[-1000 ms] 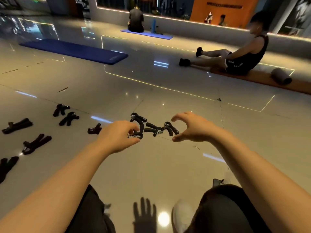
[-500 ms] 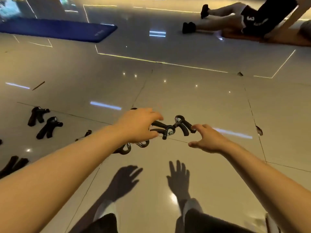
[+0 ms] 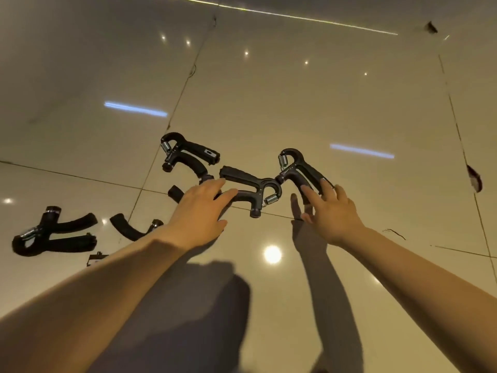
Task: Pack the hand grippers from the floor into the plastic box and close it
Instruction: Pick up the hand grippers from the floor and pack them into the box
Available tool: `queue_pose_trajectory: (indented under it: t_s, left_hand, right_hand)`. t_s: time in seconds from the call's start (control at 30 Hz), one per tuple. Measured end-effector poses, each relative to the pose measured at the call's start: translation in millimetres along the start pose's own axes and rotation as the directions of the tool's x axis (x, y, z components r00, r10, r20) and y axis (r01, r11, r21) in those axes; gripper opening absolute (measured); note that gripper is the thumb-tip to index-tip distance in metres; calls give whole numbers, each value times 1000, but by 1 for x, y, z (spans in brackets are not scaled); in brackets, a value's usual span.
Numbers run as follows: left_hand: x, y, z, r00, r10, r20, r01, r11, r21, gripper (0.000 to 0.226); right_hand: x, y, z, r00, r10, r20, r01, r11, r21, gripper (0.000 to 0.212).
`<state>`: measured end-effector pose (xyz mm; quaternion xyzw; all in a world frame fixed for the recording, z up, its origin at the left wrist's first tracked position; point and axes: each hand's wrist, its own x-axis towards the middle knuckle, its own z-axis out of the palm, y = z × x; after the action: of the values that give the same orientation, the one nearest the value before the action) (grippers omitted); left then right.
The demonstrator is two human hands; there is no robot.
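Several black hand grippers with steel springs lie on the glossy tiled floor. My left hand [image 3: 200, 211] reaches over the middle gripper [image 3: 251, 188], its straight fingers touching the lower handle. My right hand [image 3: 329, 211] lies with straight fingers on the handles of the right gripper [image 3: 295, 168]. Another gripper [image 3: 185, 154] lies just beyond my left hand. Part of a further gripper [image 3: 174, 193] shows beside my left wrist, mostly hidden. No plastic box is in view.
Two more grippers, one [image 3: 53, 232] at far left and one [image 3: 131, 228] partly under my left forearm, lie on the floor. A small dark object [image 3: 95, 259] sits near my left arm. Chipped spots [image 3: 474, 179] mark the tile joints at right.
The view has tilted down and closer to the floor. Both hands have moved forward onto the grippers; the left no longer lifts a gripper, and the right now touches the right one.
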<state>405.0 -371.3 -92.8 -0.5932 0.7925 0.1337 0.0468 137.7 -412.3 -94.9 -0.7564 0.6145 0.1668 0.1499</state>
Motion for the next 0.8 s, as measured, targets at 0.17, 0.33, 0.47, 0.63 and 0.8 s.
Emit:
queue_pose_trajectory:
  t_s: [0.17,0.33,0.47,0.63,0.8]
  left_hand:
    - [47,-12,5,999,39,-2,-38,996,84,77]
    - [66,-15,25,988,7,153,-33,985,172,81]
    - [62,-17,30,992,13,124,-28,993,117,78]
    - [43,-11,31,993,19,116,-23,999,33,86]
    - [26,1,35,994,-12,112,4,998,69,86]
  right_hand:
    - [43,13,2,1000,-15,-14,16,999,36,69]
    - [45,9,26,995,36,-96,-30,997,67,63]
    - [37,15,34,985,45,-164,-38,998,46,60]
    - [19,23,41,979,79,-189,-68,996,64,58]
    - [-1,33,45,980,150,-130,-133,983,125,71]
